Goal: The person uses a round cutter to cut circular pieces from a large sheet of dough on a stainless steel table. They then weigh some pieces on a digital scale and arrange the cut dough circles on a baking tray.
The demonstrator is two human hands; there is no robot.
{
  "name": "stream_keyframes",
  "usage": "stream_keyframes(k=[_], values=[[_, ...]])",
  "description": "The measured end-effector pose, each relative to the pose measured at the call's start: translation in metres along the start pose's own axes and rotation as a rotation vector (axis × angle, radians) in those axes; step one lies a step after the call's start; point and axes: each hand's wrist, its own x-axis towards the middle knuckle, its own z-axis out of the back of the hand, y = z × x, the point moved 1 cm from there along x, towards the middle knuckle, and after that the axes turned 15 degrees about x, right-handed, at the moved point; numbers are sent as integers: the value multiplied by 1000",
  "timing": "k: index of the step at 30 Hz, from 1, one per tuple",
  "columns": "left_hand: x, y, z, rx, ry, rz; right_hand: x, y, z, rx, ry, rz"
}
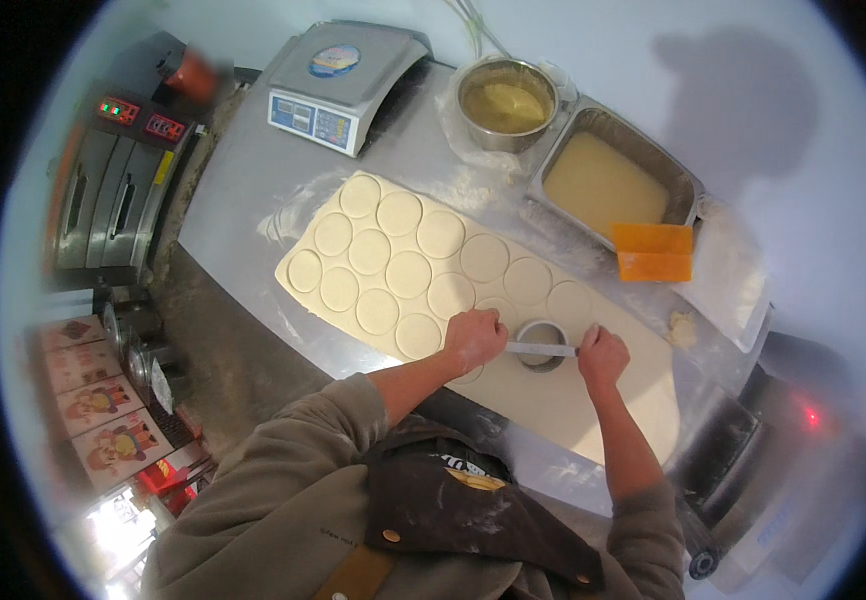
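A pale sheet of rolled dough lies on the steel table, with several circles cut into its left part. On it stands a round metal cutter with a flat bar handle across the top. My left hand grips the bar's left end and my right hand grips its right end. Both hands press on the cutter near the middle of the sheet, just right of the cut circles.
A digital scale sits at the back left. A round metal bowl and a rectangular metal tray hold yellowish filling. An orange scraper lies by the tray. An oven stands left of the table.
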Motion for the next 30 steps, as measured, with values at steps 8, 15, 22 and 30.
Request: stream_keyframes(k=[8,15,22,30], values=[[5,7,-14,92,99,-58,2,-8,-14,49,-92,136],[1,7,-20,87,19,-49,1,-9,-15,106,-115,126],[-22,2,-10,-11,-94,-39,-11,9,11,103,-165,118],[-121,36,-30,-28,-31,4,-95,24,17,96,38,41]])
